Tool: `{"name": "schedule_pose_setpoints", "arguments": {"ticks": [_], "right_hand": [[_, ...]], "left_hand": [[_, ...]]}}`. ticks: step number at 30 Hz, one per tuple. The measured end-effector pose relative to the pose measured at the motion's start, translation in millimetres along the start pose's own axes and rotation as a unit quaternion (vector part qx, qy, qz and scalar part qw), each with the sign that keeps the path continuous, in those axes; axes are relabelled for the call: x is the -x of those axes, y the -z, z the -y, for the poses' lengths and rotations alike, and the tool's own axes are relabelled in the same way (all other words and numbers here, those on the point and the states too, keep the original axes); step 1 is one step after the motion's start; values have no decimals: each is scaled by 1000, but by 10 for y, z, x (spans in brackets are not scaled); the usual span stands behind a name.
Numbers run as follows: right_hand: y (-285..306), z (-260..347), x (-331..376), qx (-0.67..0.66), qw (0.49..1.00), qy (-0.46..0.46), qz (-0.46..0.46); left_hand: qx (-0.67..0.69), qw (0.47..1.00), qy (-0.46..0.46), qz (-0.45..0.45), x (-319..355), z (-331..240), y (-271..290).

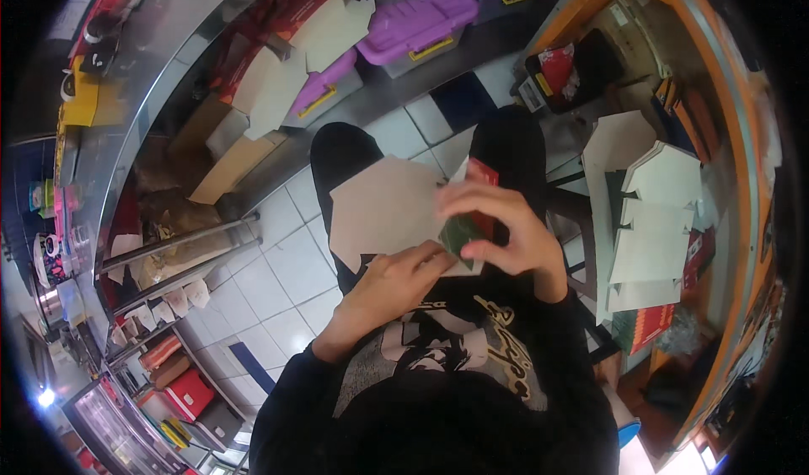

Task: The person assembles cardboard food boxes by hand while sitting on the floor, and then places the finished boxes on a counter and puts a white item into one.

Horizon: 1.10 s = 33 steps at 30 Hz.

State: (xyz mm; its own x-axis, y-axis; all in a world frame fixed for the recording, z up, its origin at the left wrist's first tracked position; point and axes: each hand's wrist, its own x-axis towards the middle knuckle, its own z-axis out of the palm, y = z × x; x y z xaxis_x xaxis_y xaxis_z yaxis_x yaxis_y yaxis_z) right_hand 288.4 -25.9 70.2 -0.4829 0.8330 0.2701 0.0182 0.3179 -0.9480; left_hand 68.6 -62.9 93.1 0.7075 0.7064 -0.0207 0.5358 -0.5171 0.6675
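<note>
A cardboard box blank [383,205] lies across my thighs, its plain pale side up. Its right-hand panel is folded up and shows a red and green printed face. My left hand [402,273] rests on the near edge of the blank with bent fingers, the fingertips at the foot of the folded panel. My right hand [506,226] curves around that panel, thumb on the near side and fingers over the far side. Part of the printed face is hidden behind the right fingers.
On my right stand several flat blanks [653,239] in a stack. Ahead, more blanks [274,88] lean near purple-lidded bins [417,24] on a metal shelf. A black crate [577,71] sits at the far right, beside an orange wooden frame [733,79]. White floor tiles [286,256] show below.
</note>
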Motion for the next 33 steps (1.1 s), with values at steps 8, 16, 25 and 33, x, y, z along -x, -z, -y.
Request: {"name": "schedule_pose_setpoints", "arguments": {"ticks": [8,16,25,33], "right_hand": [[75,58,121,-317,941,105,-53],[-219,410,-55,224,966,31,-126],[-338,483,-80,299,952,-9,64],[-600,341,5,317,935,79,-141]], "left_hand": [[233,971,28,46,-20,258,-72],[544,821,119,128,6,360,-250],[539,828,151,-33,21,189,-347],[524,766,127,-349,-181,63,-18]]}}
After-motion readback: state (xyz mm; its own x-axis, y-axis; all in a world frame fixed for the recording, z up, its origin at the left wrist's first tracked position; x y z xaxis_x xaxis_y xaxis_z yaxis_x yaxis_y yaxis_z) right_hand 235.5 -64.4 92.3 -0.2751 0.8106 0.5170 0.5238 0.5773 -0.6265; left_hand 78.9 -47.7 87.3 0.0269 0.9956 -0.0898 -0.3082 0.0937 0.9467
